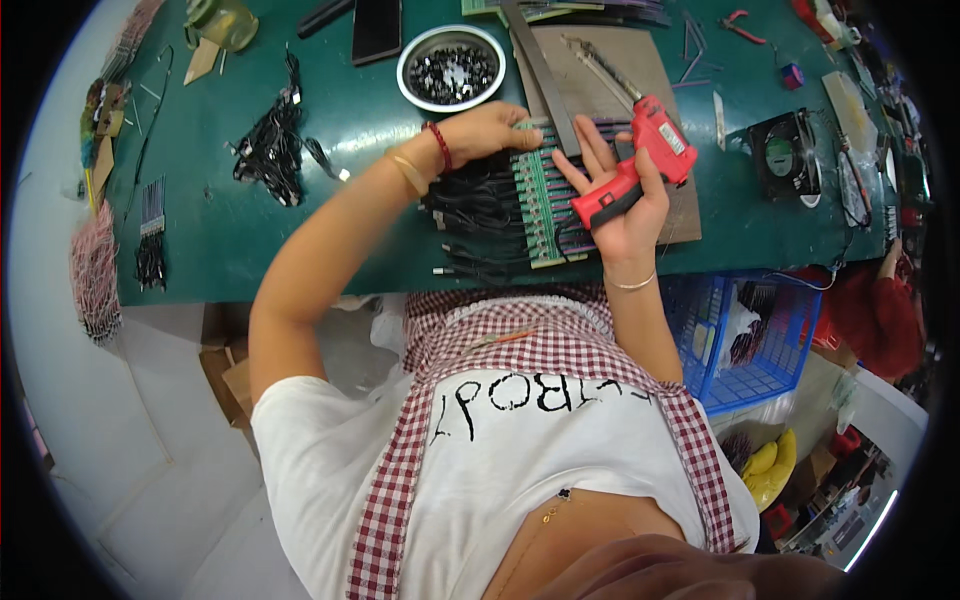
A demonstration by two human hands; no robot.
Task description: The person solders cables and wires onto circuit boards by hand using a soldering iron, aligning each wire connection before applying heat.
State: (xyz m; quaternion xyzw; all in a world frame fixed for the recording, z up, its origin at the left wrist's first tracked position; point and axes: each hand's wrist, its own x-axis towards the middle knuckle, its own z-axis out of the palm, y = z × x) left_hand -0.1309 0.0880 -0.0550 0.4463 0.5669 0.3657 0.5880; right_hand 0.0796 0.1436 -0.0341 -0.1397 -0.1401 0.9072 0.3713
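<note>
A red soldering gun [660, 145] lies across my right hand [625, 205], held in the crook of the thumb. Its metal tip points up and to the left. The other right fingers stretch toward a flat metal bar [545, 75]. Below them is a panel of green circuit boards [535, 205] with several black cables [475, 205] running out to its left. My left hand [490, 132] is closed at the panel's far end, its fingertips pinching the board edge. Part of the panel is hidden under my right hand.
Beyond my left hand stands a metal bowl [405, 75] of small black parts. A bundle of black cables [270, 150] lies to the left. A brown board [685, 215] is under the work, and a black fan [785, 155] stands at right. Below the table edge is a blue crate [750, 385].
</note>
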